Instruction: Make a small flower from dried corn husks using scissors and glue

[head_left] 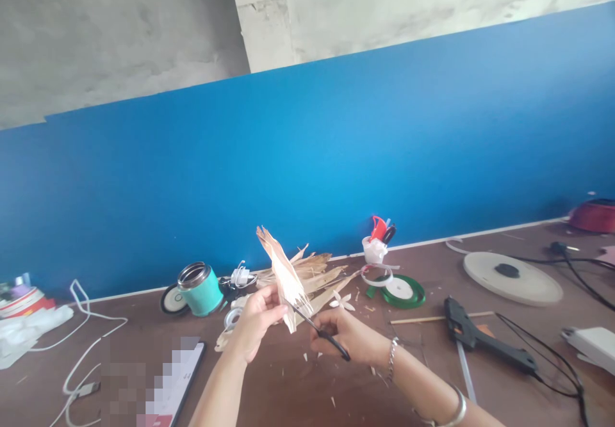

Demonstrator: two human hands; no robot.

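Observation:
A pale dried corn husk [287, 274] stands upright in my left hand [259, 319], pinched near its lower end between thumb and fingers. Its tip is brown and its lower edge is cut into ragged strips. My right hand [339, 336] is closed around the black handles of a pair of scissors [331, 342]. The scissor blades reach left to the husk's lower part; whether they are parted I cannot make out. Behind the hands lies a pile of dried husks [327, 280], with a small white husk flower [342, 301] at its right.
A teal jar [200, 291] and a phone [180, 382] are at left, near white cables [79, 350]. To the right are a green ribbon roll [406, 290], a black glue gun [485, 337], a white round lid [512, 278] and a cup of pens [375, 248]. A blue partition [307, 171] stands behind.

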